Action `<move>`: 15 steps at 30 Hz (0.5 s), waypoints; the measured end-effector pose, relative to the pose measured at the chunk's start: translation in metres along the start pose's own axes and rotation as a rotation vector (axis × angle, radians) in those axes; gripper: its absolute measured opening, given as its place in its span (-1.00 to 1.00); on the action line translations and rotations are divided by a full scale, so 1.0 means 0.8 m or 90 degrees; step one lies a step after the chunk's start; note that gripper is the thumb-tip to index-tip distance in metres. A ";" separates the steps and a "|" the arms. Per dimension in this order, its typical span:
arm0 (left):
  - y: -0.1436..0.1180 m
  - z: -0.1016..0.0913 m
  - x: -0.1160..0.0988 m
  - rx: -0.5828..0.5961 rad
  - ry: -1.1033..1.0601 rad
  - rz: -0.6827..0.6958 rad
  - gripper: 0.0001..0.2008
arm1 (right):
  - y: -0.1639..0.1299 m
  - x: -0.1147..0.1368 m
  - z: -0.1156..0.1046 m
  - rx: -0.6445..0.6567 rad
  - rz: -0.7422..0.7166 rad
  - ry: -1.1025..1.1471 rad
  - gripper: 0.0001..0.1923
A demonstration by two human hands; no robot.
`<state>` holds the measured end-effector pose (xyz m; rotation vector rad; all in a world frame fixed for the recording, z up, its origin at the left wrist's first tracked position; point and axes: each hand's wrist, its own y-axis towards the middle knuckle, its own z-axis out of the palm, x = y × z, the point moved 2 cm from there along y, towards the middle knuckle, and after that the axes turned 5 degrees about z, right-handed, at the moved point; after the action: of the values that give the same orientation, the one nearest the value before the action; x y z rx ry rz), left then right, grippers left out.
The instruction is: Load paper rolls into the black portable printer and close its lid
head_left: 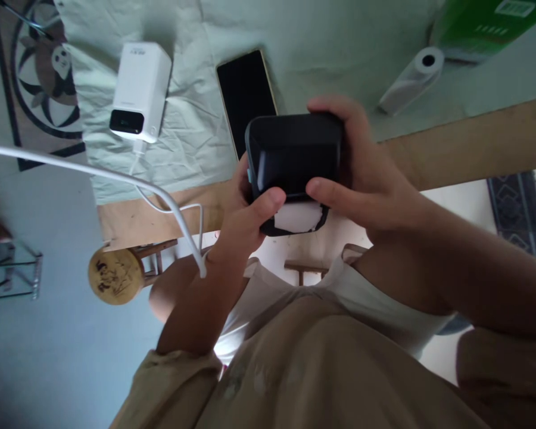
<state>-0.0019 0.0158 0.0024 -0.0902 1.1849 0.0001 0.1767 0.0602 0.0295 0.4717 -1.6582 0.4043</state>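
**Black device held in both hands above desk edge**

Beige garment [321, 369], nearest the camera. Left hand [243, 208] and right hand [361, 173], both closed around small black device [292, 161]; white patch on its near end. Beyond, on cloth-covered desk [473, 149]: phone [245, 95], white power bank [140, 89] with cable [116, 176], paper roll [413, 77].

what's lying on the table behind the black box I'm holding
A dark-screened phone lies flat on the pale cloth behind the black box. The box hides the phone's near end.
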 end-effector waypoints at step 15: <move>0.008 -0.003 0.016 -0.124 -0.080 -0.112 -0.58 | -0.008 0.010 -0.023 -0.112 -0.212 -0.446 -0.29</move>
<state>0.0000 0.0212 -0.0107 -0.3613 1.0455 -0.0326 0.1947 0.0637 0.0397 0.8004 -2.2083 -0.1834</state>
